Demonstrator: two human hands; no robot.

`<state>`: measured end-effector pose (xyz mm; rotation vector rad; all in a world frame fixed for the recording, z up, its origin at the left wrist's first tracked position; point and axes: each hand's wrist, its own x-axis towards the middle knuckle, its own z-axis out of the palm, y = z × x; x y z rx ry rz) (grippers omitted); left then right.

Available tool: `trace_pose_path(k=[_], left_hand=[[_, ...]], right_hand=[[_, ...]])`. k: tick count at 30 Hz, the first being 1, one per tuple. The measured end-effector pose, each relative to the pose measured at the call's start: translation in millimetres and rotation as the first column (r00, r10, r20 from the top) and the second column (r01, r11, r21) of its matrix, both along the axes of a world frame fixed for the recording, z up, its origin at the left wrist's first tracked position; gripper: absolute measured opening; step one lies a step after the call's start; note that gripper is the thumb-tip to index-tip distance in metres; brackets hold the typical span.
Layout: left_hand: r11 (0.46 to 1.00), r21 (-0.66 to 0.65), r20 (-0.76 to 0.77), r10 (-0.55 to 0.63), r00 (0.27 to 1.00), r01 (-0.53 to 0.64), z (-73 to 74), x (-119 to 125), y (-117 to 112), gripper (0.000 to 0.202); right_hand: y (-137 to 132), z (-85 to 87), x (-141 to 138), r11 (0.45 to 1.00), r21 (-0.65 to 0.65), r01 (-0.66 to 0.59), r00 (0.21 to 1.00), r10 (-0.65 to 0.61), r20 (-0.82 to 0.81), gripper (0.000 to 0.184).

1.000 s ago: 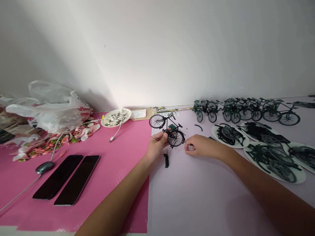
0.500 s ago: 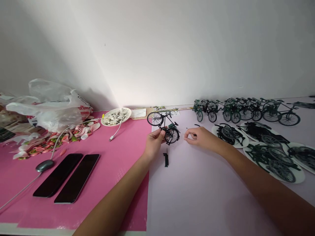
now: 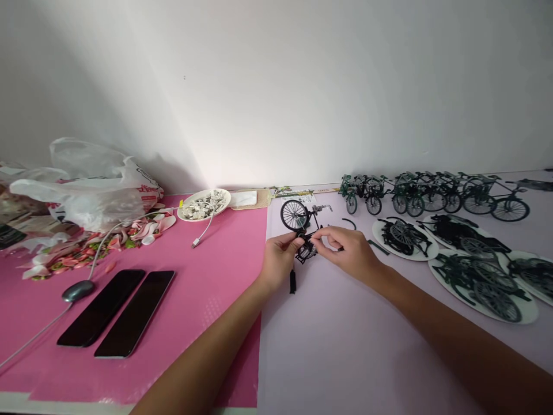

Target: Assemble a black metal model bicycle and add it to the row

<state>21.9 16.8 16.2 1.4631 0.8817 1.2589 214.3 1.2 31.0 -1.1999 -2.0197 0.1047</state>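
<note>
A small black model bicycle is held just above the pale lilac table, turned so one wheel faces me. My left hand grips it from the left at the frame. My right hand has its fingers closed in a pinch on the bicycle's right side; any small part between them is hidden. A short black part lies on the table just below my left hand. A thin curved black piece lies beyond my right hand.
A row of finished green and black model bicycles stands at the back right. White plates with bicycle parts sit to the right. On the pink mat lie two phones, a mouse, a dish of small parts and a plastic bag.
My right hand has moved left from the table onto the bicycle. The bicycle has been turned and shifted right, so its wheel faces me.
</note>
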Motion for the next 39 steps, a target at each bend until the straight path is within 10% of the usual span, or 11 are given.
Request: trace_pose_path(k=[20, 39], left_hand=[[0.999, 0.022, -0.057, -0.027, 0.998, 0.028, -2.1, 1.4, 0.2, 0.06], [0.999, 0.05, -0.071, -0.017, 0.997, 0.021, -5.6, 0.1, 1.6, 0.06]], right_hand=[[0.0, -5.9, -8.1, 0.999, -0.011, -0.039, 0.986, 0.037, -0.165, 0.036], [3.0, -5.1, -8.3, 0.951, -0.275, -0.139, 0.866, -0.018, -0.5, 0.037]])
